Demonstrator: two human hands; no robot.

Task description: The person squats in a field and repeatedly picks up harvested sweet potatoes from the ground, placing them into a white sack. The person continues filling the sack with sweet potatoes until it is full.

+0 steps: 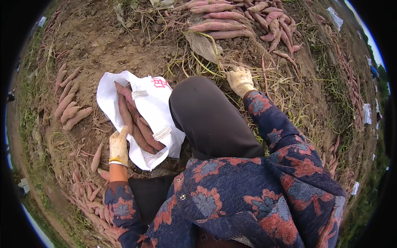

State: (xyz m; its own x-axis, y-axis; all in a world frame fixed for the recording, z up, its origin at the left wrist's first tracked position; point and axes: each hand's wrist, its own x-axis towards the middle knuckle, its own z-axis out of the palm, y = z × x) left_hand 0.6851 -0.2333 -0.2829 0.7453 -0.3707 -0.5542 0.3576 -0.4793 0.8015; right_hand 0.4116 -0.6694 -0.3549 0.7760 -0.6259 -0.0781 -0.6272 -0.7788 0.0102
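Note:
A white woven bag (161,108) with red printing lies on the soil, its mouth gaping. Several reddish sweet potatoes (136,119) are inside it. My left hand (118,147), in a cream knitted glove, grips the bag's near left rim. Past my dark-trousered knee (211,117), my right hand (240,81) is down among dry vines (214,66), gloved too. Its fingers are curled, and whether they hold a vine is hidden. A thin reddish root (264,74) lies just right of that hand.
A large heap of sweet potatoes (223,26) lies ahead. Smaller groups of sweet potatoes (69,108) rest left of the bag, with another pile (96,207) near my left sleeve. Vine litter (297,102) covers soil at the right. White bags (367,113) dot the far right.

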